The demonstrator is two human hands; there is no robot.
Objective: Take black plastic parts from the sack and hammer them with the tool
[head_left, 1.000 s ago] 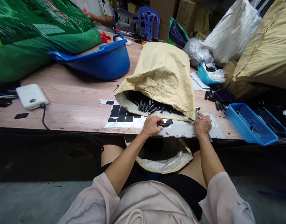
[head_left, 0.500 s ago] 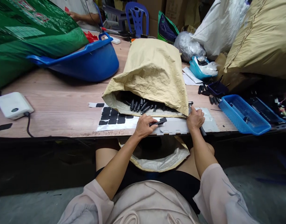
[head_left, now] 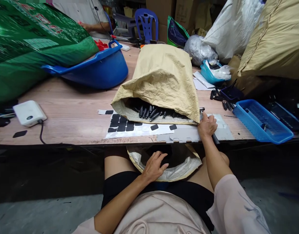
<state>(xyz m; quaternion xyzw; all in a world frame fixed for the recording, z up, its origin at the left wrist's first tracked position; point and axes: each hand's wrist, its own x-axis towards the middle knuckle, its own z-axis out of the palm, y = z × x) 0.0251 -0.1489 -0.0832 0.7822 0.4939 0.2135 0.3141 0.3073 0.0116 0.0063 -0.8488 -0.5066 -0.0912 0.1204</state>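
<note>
My left hand (head_left: 154, 165) is over the mouth of an open sack (head_left: 181, 171) on my lap, its fingers apart and nothing seen in them. The sack's inside is dark. On the table edge my right hand (head_left: 207, 125) is closed round a hammer (head_left: 215, 139); its metal head and black handle end show on either side of the fist. Beside that hand lies a tan paper sack (head_left: 164, 70) with its mouth towards me, showing several black pen-like parts (head_left: 145, 111). In front of it is a white sheet (head_left: 139, 130) with black rounded pads (head_left: 122, 123).
A blue basin (head_left: 95, 71) and a large green bag (head_left: 42, 55) stand at the left, with a white box (head_left: 29, 113) on a cable nearer me. At the right are a blue basket (head_left: 261, 122) and stuffed sacks. Across the table a person's arm (head_left: 98, 26) shows.
My left hand has moved from the table down to the lap sack, and the black pen-like part it held is gone from its fingers. My right hand keeps its grip on the hammer.
</note>
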